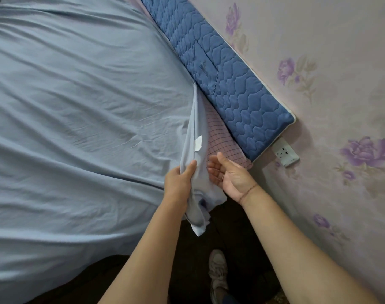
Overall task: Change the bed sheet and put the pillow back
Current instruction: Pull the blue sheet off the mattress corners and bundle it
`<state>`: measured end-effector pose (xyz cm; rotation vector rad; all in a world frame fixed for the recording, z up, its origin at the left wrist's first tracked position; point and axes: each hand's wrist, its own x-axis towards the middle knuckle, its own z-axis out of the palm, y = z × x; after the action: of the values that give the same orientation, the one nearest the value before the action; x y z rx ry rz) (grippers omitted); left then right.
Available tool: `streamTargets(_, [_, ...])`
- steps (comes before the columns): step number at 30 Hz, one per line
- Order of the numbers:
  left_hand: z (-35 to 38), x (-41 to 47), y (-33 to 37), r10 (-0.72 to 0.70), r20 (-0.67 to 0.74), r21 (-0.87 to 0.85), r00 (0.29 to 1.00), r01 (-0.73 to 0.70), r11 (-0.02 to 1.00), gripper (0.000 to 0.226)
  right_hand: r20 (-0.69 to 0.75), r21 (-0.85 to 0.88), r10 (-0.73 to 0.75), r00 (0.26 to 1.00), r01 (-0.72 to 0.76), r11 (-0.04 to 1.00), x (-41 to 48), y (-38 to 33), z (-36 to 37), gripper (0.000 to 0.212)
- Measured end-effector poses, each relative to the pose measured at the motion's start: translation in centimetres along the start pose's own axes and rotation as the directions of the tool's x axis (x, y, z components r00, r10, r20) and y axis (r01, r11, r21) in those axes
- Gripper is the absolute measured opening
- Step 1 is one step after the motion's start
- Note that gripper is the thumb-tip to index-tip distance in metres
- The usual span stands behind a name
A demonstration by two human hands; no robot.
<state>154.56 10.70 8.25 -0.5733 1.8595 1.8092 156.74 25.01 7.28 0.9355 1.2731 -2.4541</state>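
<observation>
Pinching the bunched corner of the light-blue bed sheet point(77, 106) in the left grip point(179, 183), thumb laid along the fold on top, fingers curled round the cloth from behind. Holding the right grip point(229, 174) released just beside that corner, palm turned up, fingers loose and slightly bent, grasping nothing; fingertips right next to the cloth, contact impossible to tell. Wearing a ring point(223, 177) on one finger of that grip and a thin thread bracelet point(248, 189) at the wrist.

Spread over the bed across most of the left of the view, in long wrinkles converging on the held corner. Raised off the mattress at that corner in a narrow upright fold, with a tail of cloth hanging below the left grip over the dark floor point(237, 227). Showing a small white label point(198, 143) on the raised fold, above the left thumb.

Laid bare between fold and headboard: a strip of pink checked mattress cover point(220, 137). Running diagonally along the wall just beyond it, a blue quilted headboard pad point(226, 77). Fixed to the floral wallpaper point(341, 84) just past the pad's near end, a white wall socket point(286, 152). Standing on the floor between the two forearms, a pale shoe point(218, 273).
</observation>
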Motion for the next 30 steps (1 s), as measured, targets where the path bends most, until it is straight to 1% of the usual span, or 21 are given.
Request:
streamTargets(4, [-2.5,-0.7,-0.6,0.067,-0.081,0.0,0.994,-0.067,0.998,0.042,-0.027,-0.095,-0.017,0.999,0.014,0.995,3.5,-0.4,4.1,0.013])
streamTargets(6, [-3.7,-1.0,-0.8,0.113,-0.098,0.012,0.989,-0.112,0.994,0.047,-0.042,-0.136,-0.043,0.998,0.037,0.99,4.9,-0.4,5.9,0.008])
streamTargets(10, [-6.3,-2.0,-0.6,0.217,-0.078,0.042,0.973,-0.214,0.976,0.042,-0.077,-0.234,-0.092,0.993,0.072,0.97,6.7,-0.7,9.5,0.005])
streamTargets(13, [-8.2,-2.6,-0.3,0.285,-0.059,0.059,0.957,-0.282,0.958,0.043,-0.074,-0.285,-0.087,0.993,0.063,0.957,7.7,-0.4,12.0,0.011])
streamTargets(17, [-11.1,-3.2,-0.5,0.307,-0.021,0.06,0.952,-0.305,0.95,0.045,-0.009,-0.349,-0.015,1.0,0.011,0.937,8.3,0.7,15.3,0.02])
streamTargets(19, [-12.8,-3.5,-0.7,0.294,0.032,0.056,0.955,-0.295,0.954,0.039,-0.007,-0.363,0.008,1.0,-0.009,0.932,8.4,1.2,16.8,0.022])
streamTargets(21, [-14.6,-4.0,-0.7,0.277,0.063,0.098,0.959,-0.282,0.954,0.018,-0.009,-0.376,0.047,0.999,-0.047,0.925,8.5,1.8,18.5,0.025])
streamTargets(22, [-15.5,-4.1,-0.7,0.267,0.071,0.126,0.961,-0.275,0.953,0.015,-0.012,-0.379,0.079,0.997,-0.077,0.922,8.5,2.3,19.5,0.024])
streamTargets(24, [-17.3,-4.4,-0.7,0.251,0.102,0.162,0.962,-0.265,0.95,0.026,-0.025,-0.372,0.152,0.988,-0.15,0.916,8.6,3.3,21.5,0.018])
streamTargets(26, [-19.2,-4.7,-0.6,0.235,0.116,0.194,0.965,-0.254,0.947,0.03,-0.03,-0.342,0.195,0.98,-0.193,0.919,8.8,4.3,23.6,0.017])
streamTargets(28, [-21.4,-4.9,-0.3,0.236,0.077,0.252,0.969,-0.247,0.936,0.024,-0.024,-0.261,0.192,0.981,-0.191,0.946,8.7,5.1,25.7,0.016])
streamTargets(30, [-23.8,-4.9,-0.2,0.272,0.004,0.315,0.962,-0.26,0.913,0.02,0.002,-0.174,0.175,0.985,-0.172,0.97,8.3,5.5,27.7,0.019])
